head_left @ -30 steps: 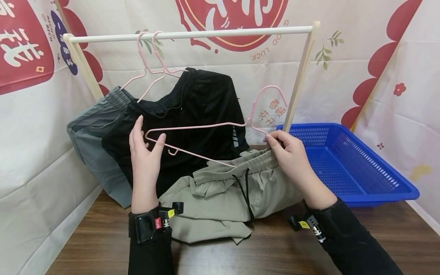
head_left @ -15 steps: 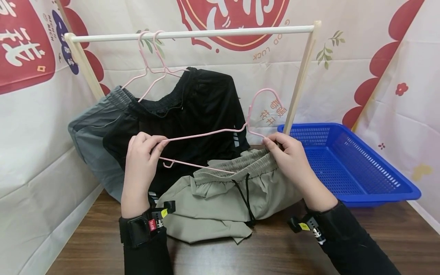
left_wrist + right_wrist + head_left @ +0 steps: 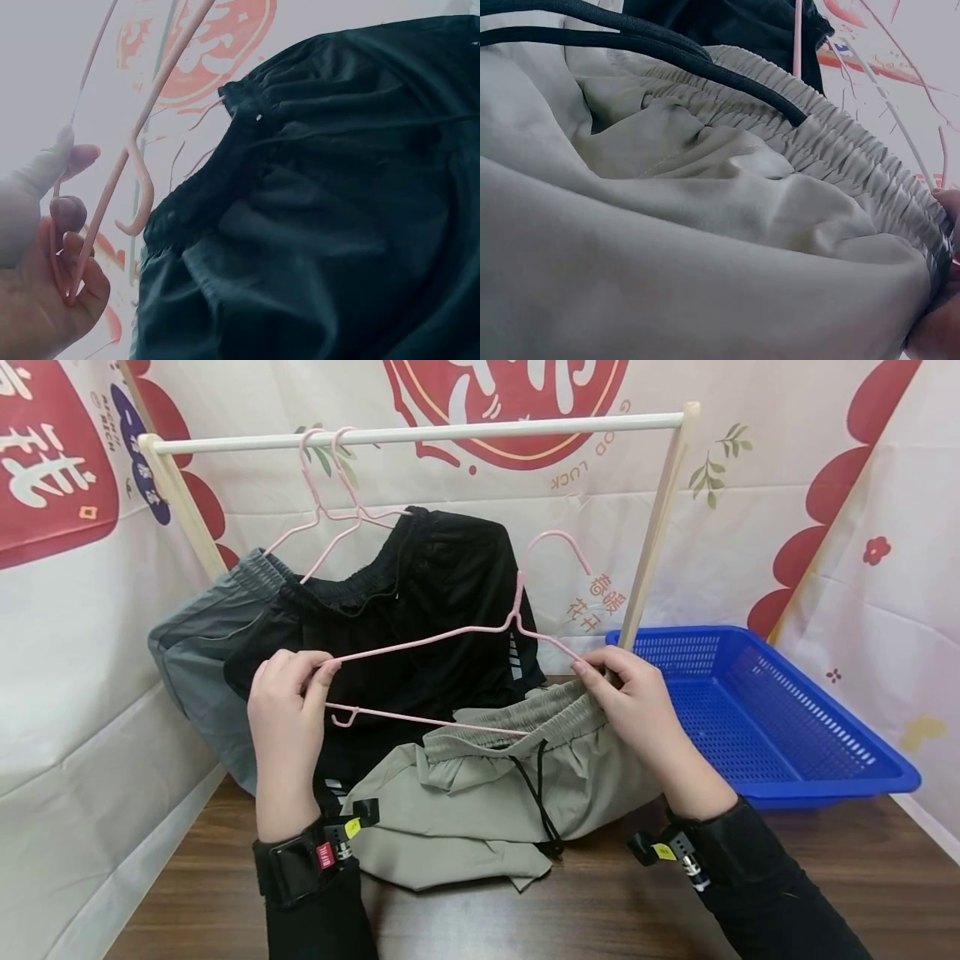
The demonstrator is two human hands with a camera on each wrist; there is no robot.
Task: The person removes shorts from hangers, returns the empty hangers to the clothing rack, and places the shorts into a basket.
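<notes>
The left hand (image 3: 288,722) grips the left end of a pink hanger (image 3: 420,642); the left wrist view shows that hand's fingers (image 3: 90,289) curled round the hanger's corner. At the right, the other hand (image 3: 637,710) pinches the hanger's right arm together with the waistband of light green shorts (image 3: 480,793). The hanger's lower bar runs into the waist opening, and its right end is hidden by cloth and hand. Black drawstrings hang from the shorts. In the right wrist view the gathered waistband (image 3: 855,157) reaches the fingertips at the right edge.
Black shorts (image 3: 450,585) and grey shorts (image 3: 202,635) hang on pink hangers from a white rail (image 3: 480,433) behind the hands. A blue basket (image 3: 757,718) stands at the right on the brown wooden table (image 3: 585,910). Printed cloth surrounds the area.
The left hand has closed on the hanger's left end and moved left. The hanger has shifted left with it, its hook now further from the right post. The right hand has barely moved.
</notes>
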